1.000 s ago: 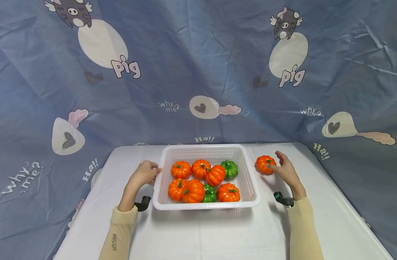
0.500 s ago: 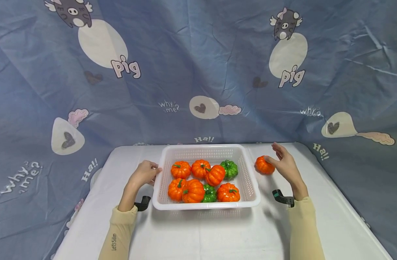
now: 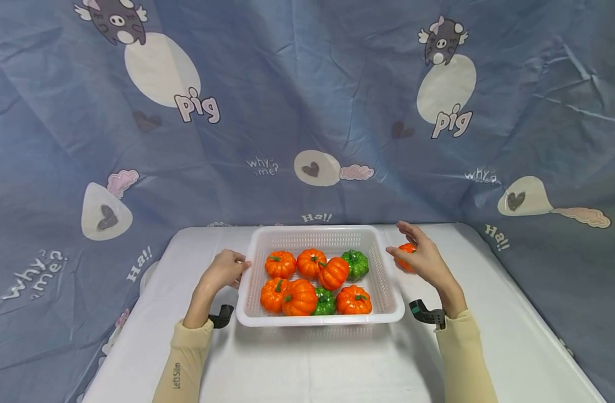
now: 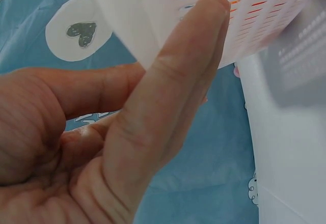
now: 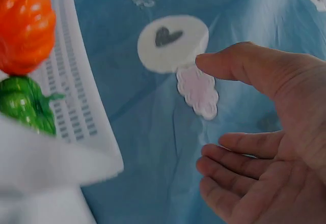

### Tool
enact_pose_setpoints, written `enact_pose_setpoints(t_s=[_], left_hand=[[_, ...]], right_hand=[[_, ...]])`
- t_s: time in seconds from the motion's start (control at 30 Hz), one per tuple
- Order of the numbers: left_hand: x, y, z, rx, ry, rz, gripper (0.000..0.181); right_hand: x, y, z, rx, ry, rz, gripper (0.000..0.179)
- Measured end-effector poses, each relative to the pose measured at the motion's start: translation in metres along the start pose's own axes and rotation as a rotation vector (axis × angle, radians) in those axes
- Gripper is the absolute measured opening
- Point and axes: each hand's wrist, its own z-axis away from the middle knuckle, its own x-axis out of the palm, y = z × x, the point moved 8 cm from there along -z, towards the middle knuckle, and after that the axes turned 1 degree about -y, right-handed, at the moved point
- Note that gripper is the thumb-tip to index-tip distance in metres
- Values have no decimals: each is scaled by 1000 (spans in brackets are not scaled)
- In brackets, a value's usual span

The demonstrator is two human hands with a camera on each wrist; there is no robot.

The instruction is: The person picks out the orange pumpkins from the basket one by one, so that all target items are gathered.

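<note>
A white plastic basket (image 3: 322, 321) with slotted walls holds several small orange pumpkins (image 3: 300, 298) and two green pumpkins (image 3: 355, 265). My left hand (image 3: 224, 268) grips the basket's left rim; in the left wrist view one finger (image 4: 175, 66) lies along the slotted outer wall. Beside the right rim, my right hand (image 3: 424, 260) has thumb and fingers spread apart with nothing between them. Behind that hand, partly hidden by it, an orange pumpkin (image 3: 404, 267) sits on the table. The right wrist view shows the spread fingers (image 5: 234, 175) near the basket's corner.
The basket stands mid-table on a white cloth (image 3: 307, 364). A blue printed curtain (image 3: 307, 112) hangs behind the table and along both sides. A black wrist strap (image 3: 427, 313) is worn on the right wrist, and another strap (image 3: 222, 316) on the left.
My right hand has moved left from beside the loose pumpkin to the basket's right rim, passing in front of the pumpkin. The left hand and basket have stayed in place.
</note>
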Motion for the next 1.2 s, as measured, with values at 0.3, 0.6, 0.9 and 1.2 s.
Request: enact_pose_setpoints(t_s=[0.3,0.6,0.9,1.2], left_hand=[[0,2,1,-12,3,-3,41],[0,-1,0,-23,6,5,42],[-1,2,1,-5,6,-2,43],[-1,2,2,-1,8,-12,44]], right_hand=[[40,-19,-3,-57,-100,23,71],[76,-29,1,-72,-207,85,74],[96,-35,4,-43,-270,86,72],[108,-33,0,-13,-335,68,70]])
